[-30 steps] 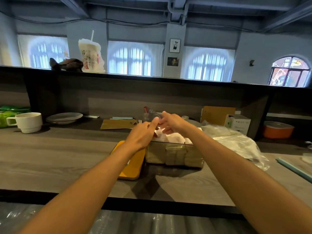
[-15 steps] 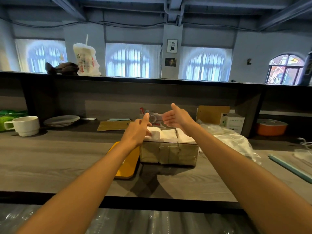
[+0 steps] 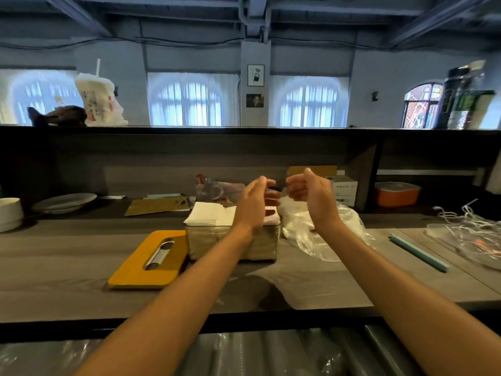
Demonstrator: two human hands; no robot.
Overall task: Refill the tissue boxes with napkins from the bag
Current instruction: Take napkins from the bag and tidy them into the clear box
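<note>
A clear tissue box (image 3: 208,244) stands on the grey counter, filled to the brim with white napkins (image 3: 206,214). Its yellow lid (image 3: 147,260) with a slot lies flat to the left of it. A crumpled clear plastic bag (image 3: 320,232) lies to the right of the box. My left hand (image 3: 253,203) hovers above the right end of the box, fingers relaxed, holding nothing. My right hand (image 3: 311,195) is raised above the bag, fingers loosely curved, palm facing left, also empty. The two hands face each other with a small gap between them.
A white mug (image 3: 9,214) and a plate (image 3: 63,202) sit at the far left. Brown envelopes (image 3: 157,204) and a glass (image 3: 207,189) lie behind the box. A white carton (image 3: 344,189), an orange container (image 3: 397,194), a teal strip (image 3: 418,252) and tangled white cords (image 3: 471,226) are on the right.
Both hands have lifted off the napkins in the box and moved up and to the right, ending apart and empty above the box's right end and the bag.
</note>
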